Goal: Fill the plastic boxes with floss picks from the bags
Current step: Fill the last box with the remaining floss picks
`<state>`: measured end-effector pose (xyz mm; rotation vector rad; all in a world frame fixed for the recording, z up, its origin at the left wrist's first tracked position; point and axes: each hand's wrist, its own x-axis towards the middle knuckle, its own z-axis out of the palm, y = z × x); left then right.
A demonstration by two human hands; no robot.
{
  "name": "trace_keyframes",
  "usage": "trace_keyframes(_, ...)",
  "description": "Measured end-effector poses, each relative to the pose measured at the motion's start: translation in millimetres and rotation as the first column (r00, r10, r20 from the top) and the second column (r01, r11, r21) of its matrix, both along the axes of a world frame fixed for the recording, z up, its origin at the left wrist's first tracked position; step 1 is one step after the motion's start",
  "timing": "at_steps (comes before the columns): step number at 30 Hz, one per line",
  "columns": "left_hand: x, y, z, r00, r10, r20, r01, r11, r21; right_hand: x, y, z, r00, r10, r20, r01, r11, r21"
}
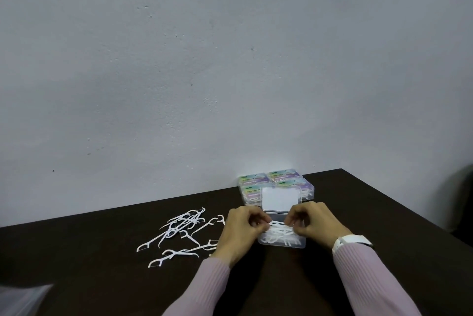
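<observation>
From the head camera, a person in ribbed pale pink sleeves (368, 280) is leaning both hands over a small clear plastic box (282, 240) that is sitting open on the dark brown table (102, 272), its lid (280, 199) standing up behind it. The box is holding a loose heap of white floss picks (279, 232). The left hand (239, 232) is curling in from the left side of the box, its grip pressed together with the fingertips (263, 221) pinching at the picks at the box's near left corner. The right hand (313, 221) is coming in from the right, a white wristband (352, 241) showing at the cuff, its grip likewise closed with the fingertips down on the same heap of picks; exactly which picks each one is pinching I cannot tell.

Just beyond the raised lid, against the grey wall (230, 59), four closed boxes with colourful labels (276, 181) are sitting close together in a block. To the left of the left hand, a scatter of loose white floss picks (179, 231) is lying on the table, well apart from the open box. At the bottom left corner, the edge of a clear plastic bag (23, 297) is showing, blurred.
</observation>
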<state>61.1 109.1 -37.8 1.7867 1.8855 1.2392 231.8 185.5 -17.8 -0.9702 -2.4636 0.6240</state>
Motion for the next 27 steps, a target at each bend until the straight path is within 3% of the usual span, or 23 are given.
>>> trace_keyframes(4,-4.6,-2.4,3.7,0.998,0.027,-0.048,-0.026,0.999,0.026,-3.4,-2.6,1.6,1.000,0.004,-0.014,-0.003,0.999,0.036)
trace_keyframes(8,-11.6,-13.2,8.5,0.999,0.014,0.048,-0.017,0.998,0.062,-10.0,-7.0,1.1,0.999,0.018,-0.029,-0.016,0.997,0.080)
trace_keyframes(17,-67.2,-63.9,1.2,0.990,0.058,-0.128,-0.061,0.998,-0.021,-49.7,-47.0,5.6,0.987,0.160,0.006,-0.158,0.962,0.222)
trace_keyframes(22,-100.4,-96.7,-4.9,0.947,0.103,-0.305,-0.181,0.954,-0.238,-84.3,-63.1,-14.5,0.960,0.237,0.147,-0.268,0.930,0.251)
trace_keyframes(27,-121.5,-102.2,-8.9,0.948,0.120,-0.295,-0.245,0.866,-0.435,-113.9,-59.9,-30.0,0.962,0.148,0.228,-0.192,0.964,0.184)
